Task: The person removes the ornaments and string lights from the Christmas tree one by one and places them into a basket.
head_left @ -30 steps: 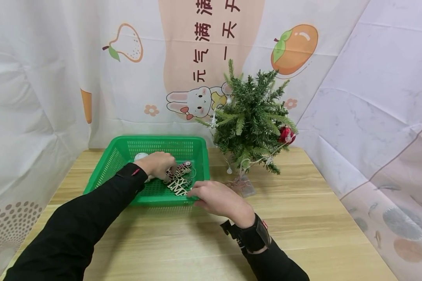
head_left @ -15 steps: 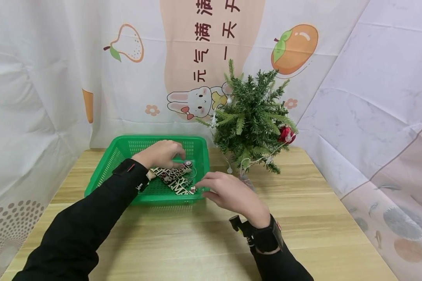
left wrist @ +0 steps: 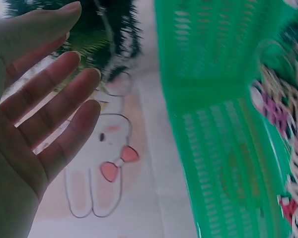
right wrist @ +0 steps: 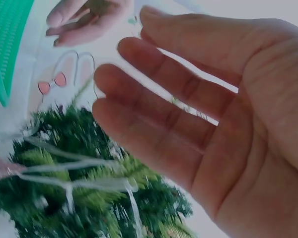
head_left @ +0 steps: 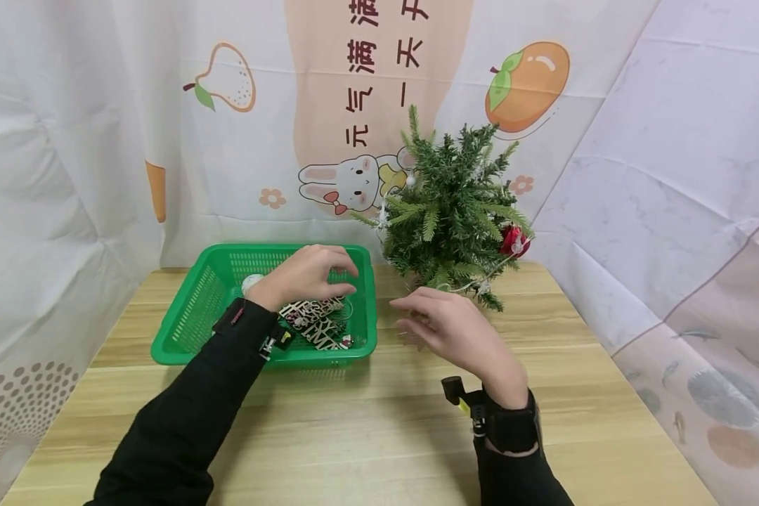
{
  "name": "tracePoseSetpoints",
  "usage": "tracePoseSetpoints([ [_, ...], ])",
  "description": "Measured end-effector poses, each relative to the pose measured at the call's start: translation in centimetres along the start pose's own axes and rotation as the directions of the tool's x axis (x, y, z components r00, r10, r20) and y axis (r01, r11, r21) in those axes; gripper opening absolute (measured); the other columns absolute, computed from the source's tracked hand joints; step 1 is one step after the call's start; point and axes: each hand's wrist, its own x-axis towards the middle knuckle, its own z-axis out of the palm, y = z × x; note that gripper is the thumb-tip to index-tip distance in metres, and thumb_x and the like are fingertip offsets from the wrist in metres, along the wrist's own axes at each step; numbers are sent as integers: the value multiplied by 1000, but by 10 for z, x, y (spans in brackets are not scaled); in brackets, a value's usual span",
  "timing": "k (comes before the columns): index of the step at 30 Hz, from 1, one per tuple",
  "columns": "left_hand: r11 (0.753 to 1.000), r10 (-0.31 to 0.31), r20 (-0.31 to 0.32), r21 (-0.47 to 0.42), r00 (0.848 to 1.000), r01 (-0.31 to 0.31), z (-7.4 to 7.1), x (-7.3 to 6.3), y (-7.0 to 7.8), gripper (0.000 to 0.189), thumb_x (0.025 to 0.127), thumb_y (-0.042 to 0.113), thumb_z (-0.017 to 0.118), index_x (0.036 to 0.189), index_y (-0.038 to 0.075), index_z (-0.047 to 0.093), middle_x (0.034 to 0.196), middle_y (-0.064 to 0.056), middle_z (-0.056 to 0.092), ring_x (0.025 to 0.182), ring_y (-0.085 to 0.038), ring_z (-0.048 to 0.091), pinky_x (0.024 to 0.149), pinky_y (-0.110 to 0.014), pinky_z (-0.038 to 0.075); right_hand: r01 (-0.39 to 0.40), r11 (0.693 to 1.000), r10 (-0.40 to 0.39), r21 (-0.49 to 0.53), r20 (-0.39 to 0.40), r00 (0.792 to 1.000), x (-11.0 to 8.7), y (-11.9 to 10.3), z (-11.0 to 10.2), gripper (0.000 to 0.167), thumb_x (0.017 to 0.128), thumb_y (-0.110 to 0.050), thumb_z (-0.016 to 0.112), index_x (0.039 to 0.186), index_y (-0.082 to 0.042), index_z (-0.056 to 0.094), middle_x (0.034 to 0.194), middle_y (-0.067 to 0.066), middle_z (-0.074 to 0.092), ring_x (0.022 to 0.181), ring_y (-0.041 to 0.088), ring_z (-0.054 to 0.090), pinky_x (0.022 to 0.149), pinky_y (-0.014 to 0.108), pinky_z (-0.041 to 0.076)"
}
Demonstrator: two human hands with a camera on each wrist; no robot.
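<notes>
Bright head view, dimmer wrist views (blurry)

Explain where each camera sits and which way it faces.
Head: on the head, facing forward and down at the green basket and tree; left hand, right hand, black sleeves show.
Left wrist: on that wrist, facing the basket, tree and rabbit print; only the left hand shows.
Right wrist: on that wrist, facing mainly the tree; both hands show.
Both wrist views share the basket, tree and rabbit print.
</notes>
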Motion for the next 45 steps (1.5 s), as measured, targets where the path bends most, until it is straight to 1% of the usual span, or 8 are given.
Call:
tracePoseSetpoints([
  [5,995,35,-91,-86,995,-43,9,-1,17,17,93,22,78,108,14,76,107,-1,70,86,-14,64,75,-31,52,14,988,-2,155,-82,997,-9,7,-16,31,89,2,76,118,-9,74,102,-3,72,86,8,69,74,22,58],
  [8,992,40,-126,-111,991,-54,19,-2,29,19,94,24,77,111,15,75,110,1,69,82,-9,61,71,-29,50,23,984,3,177,-148,989,-16,13,-25,31,88,7,76,116,-7,75,102,-1,73,85,11,71,73,22,59],
  [14,992,-31,-162,-128,986,10,41,1,56,26,94,28,76,116,13,74,109,1,70,92,-12,63,78,-32,52,-58,997,66,41,-232,970,-26,25,-37,27,85,7,78,111,-1,75,99,2,73,77,11,66,70,14,54],
  [18,983,-103,-153,-168,983,77,58,6,71,33,95,31,74,122,12,72,114,-1,70,101,-16,65,88,-33,52,-130,990,113,-63,-225,968,-27,30,-38,27,87,-1,80,113,-1,75,100,5,72,74,8,62,65,18,53],
  [21,979,-115,-159,-185,981,85,70,9,78,34,95,31,74,122,11,71,115,-3,70,106,-18,65,92,-34,52,-171,982,152,-82,-196,969,-26,34,-36,27,88,-3,80,114,0,75,100,6,72,74,9,65,65,24,56],
  [28,989,-99,-187,-125,977,76,88,17,87,35,94,27,76,121,5,71,114,-7,71,101,-20,68,87,-35,55,-237,970,228,-55,-142,963,-23,40,-30,28,89,-1,78,116,1,74,102,8,71,75,14,69,66,31,58],
  [35,994,-95,-137,-61,986,88,105,25,87,38,95,26,75,126,5,67,118,-8,70,104,-21,68,87,-35,56,-267,963,262,-31,-120,958,-20,43,-26,29,87,-2,79,116,0,74,103,11,71,76,17,71,68,32,59],
  [45,991,-127,-99,-54,987,122,116,27,83,37,94,24,76,125,4,68,113,-10,72,97,-21,70,83,-35,57,-316,948,312,-28,-104,944,-17,45,-23,26,89,-3,79,114,-1,75,102,9,71,77,19,72,70,35,60],
])
